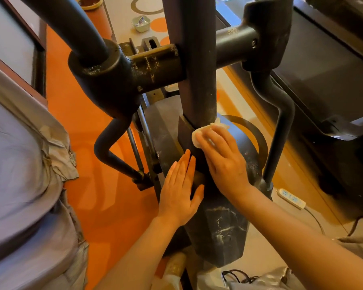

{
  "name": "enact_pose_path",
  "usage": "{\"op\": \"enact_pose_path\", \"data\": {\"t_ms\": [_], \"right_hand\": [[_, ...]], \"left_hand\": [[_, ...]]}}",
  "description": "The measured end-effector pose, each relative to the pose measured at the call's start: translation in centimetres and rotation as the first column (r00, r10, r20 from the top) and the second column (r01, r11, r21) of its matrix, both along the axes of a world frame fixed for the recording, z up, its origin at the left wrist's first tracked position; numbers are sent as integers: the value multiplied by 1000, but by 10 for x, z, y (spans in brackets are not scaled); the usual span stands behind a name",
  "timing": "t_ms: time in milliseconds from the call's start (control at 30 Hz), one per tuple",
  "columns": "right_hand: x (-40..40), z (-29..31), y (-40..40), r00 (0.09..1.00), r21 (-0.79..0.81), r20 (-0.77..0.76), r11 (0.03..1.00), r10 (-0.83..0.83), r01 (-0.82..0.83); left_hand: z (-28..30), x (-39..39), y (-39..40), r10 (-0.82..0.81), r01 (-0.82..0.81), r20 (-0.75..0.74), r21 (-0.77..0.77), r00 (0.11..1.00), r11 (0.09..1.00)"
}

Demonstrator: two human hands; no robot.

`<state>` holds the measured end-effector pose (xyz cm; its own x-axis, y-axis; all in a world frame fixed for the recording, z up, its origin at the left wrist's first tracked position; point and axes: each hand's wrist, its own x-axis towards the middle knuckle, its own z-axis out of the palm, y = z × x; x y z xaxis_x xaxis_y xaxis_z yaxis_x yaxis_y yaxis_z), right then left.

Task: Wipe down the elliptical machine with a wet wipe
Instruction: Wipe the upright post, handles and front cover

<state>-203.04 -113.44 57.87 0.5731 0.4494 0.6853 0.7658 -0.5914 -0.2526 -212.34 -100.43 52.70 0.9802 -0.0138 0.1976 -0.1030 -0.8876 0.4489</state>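
The dusty black elliptical machine [195,65] fills the middle of the head view, its thick upright post rising from a scuffed lower housing. My right hand [222,158] presses a crumpled white wet wipe [199,133] against the base of the post, fingers laid over the wipe. My left hand [179,189] lies flat with straight fingers on the housing just left of the post, holding nothing. Grey dust streaks cover the cross tube and the housing below my hands.
Bent black swing arms [281,126] flank the post on both sides. A white power strip [290,198] with a cord lies on the floor at right. A small green container [140,23] sits on the orange floor ahead. A grey-covered object [25,185] stands at left, a treadmill [333,80] at right.
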Motion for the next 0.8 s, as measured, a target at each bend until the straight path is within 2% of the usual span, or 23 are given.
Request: {"op": "enact_pose_path", "data": {"t_ms": [100, 267, 367, 467, 633, 800], "right_hand": [[7, -1, -11, 998, 24, -27, 998, 52, -51], [17, 4, -14, 995, 179, -104, 984, 4, 15], [22, 11, -13, 965, 312, -263, 944, -24, 108], [25, 15, -12, 936, 380, -352, 912, -13, 155], [19, 10, -20, 942, 344, -307, 939, 134, -22], [27, 5, -27, 964, 159, -153, 968, 220, -196]], "left_hand": [[0, -2, 0, 4, -4, 7, 16, 1000, 1000], [4, -1, 0, -2, 1, 22, 30, 1000, 1000], [8, -3, -2, 1, -1, 22, 35, 1000, 999], [12, -4, -3, 9, -9, 10, -47, 1000, 999], [16, 0, -15, 93, -95, -24, -131, 995, 987], [20, 9, -25, 106, -103, 28, -97, 994, 990]]}}
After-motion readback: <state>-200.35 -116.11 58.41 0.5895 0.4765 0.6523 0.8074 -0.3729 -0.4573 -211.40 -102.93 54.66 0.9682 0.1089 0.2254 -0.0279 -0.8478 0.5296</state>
